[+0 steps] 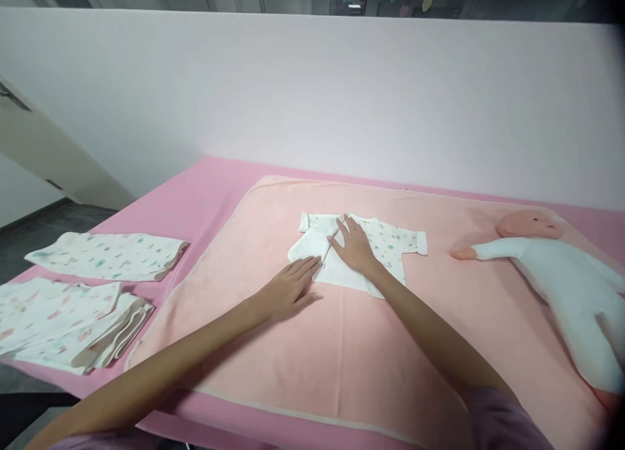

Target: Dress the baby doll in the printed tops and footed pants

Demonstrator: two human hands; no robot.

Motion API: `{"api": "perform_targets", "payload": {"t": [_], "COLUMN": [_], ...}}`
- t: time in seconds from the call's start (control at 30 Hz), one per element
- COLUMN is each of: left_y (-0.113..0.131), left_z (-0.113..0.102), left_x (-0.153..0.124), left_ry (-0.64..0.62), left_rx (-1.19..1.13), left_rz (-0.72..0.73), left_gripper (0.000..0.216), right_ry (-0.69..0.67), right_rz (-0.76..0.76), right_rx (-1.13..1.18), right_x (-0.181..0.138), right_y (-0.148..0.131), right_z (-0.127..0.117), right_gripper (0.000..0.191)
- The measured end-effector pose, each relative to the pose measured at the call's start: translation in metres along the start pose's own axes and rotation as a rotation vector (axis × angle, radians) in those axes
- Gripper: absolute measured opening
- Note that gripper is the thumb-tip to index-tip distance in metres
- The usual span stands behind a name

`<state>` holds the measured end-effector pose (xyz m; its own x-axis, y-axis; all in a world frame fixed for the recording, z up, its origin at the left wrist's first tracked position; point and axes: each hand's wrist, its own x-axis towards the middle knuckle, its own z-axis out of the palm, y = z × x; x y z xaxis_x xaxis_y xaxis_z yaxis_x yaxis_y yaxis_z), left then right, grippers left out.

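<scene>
A small white baby shirt (390, 236) with a scattered print lies on a peach blanket (293, 385). Its left front panel (310, 239) is turned outward, showing a plain white inside. My right hand (354, 245) rests flat on the shirt's middle with fingers spread. At the shirt's lower left corner, my left hand (291, 286) lies flat, its fingertips touching the hem and its thumb apart from the fingers. Neither hand grips anything. The cloth under both palms is hidden.
A baby doll (556, 287) in a white suit lies on the right of the blanket. Folded printed cloths (107, 254) and a thicker folded pile (63, 320) sit at the left on the pink table cover (195, 189). A white wall (312, 98) rises behind.
</scene>
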<state>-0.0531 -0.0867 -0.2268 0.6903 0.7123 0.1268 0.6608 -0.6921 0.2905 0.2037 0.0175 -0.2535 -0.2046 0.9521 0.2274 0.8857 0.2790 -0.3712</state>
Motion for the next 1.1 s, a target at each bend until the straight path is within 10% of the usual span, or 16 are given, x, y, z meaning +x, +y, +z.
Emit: {"api": "perform_targets", "payload": {"t": [0.47,0.67,0.87,1.1], "left_y": [-0.010,-0.019,-0.062,-0.063], "left_z": [-0.015,-0.032,0.012,0.022], "left_x": [-0.005,0.063,0.162,0.186], "left_ry": [-0.037,0.042,-0.033,0.018], "left_rx": [0.034,0.002,0.068,0.225], "left_rz": [0.007,0.028,-0.095,-0.139], "left_gripper": [0.050,0.052,0.070,0.072], "right_ry": [-0.159,0.122,-0.106,-0.219], "right_rz": [-0.008,-0.096,0.080,0.024], "right_rx": [-0.085,-0.013,-0.155,-0.353], "right_x": [0.047,-0.032,-0.113,-0.107], "right_y": [0.023,0.022,0.016,0.004], "right_z": [0.005,-0.049,-0.057,-0.050], "right_gripper": [0.068,0.041,0.030,0.023]}}
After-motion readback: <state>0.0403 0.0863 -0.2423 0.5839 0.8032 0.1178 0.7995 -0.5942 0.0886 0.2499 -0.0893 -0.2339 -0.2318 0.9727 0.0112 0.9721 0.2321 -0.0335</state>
